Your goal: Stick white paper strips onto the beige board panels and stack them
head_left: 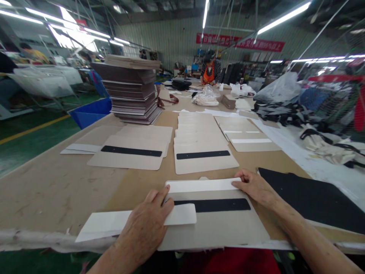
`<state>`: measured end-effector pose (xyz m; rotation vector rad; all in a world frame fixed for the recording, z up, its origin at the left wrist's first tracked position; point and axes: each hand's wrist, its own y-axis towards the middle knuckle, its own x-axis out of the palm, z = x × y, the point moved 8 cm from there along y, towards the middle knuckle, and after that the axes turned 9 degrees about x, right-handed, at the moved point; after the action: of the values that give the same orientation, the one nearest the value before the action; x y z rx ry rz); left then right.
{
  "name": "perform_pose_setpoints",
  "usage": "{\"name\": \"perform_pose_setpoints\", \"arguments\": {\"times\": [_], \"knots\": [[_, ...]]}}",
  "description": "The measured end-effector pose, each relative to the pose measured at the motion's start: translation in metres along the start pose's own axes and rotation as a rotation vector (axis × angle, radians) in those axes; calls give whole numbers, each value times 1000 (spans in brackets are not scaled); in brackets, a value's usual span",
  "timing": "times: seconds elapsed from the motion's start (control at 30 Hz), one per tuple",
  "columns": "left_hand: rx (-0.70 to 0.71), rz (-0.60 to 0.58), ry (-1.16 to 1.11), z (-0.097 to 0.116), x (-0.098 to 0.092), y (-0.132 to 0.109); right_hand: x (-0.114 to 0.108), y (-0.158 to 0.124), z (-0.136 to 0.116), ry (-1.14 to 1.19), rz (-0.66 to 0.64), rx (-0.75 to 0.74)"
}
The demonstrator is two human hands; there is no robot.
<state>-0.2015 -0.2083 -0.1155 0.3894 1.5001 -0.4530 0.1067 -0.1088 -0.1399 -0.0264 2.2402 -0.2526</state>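
Note:
A beige board (225, 232) with rounded corners lies in front of me at the table edge, with a black strip (216, 205) across it. Along the board's far edge runs a white strip (202, 185). My right hand (253, 186) pinches this strip's right end between thumb and fingers. At its left end, my left hand (151, 213) presses with the index fingertip, the other fingers curled. Beneath the left hand, more white strip material (182, 215) sticks out on both sides; whether it is one piece or several is hidden by the hand.
Beige boards with black strips lie beyond, in a left group (128, 160) and a middle row (203, 163). Boards with white strips (251, 141) are at right. A black sheet (310, 194) lies near my right arm. A tall board stack (131, 91) stands back left; a co-worker (210, 70) is farther off.

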Motion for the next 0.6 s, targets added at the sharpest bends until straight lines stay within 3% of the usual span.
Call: {"name": "perform_pose_setpoints", "arguments": {"times": [0.33, 0.6], "knots": [[-17, -46, 10, -3, 4, 2, -7, -19, -7, -104, 115, 38], [-9, -45, 55, -3, 6, 3, -9, -22, 3, 15, 116, 78]]}}
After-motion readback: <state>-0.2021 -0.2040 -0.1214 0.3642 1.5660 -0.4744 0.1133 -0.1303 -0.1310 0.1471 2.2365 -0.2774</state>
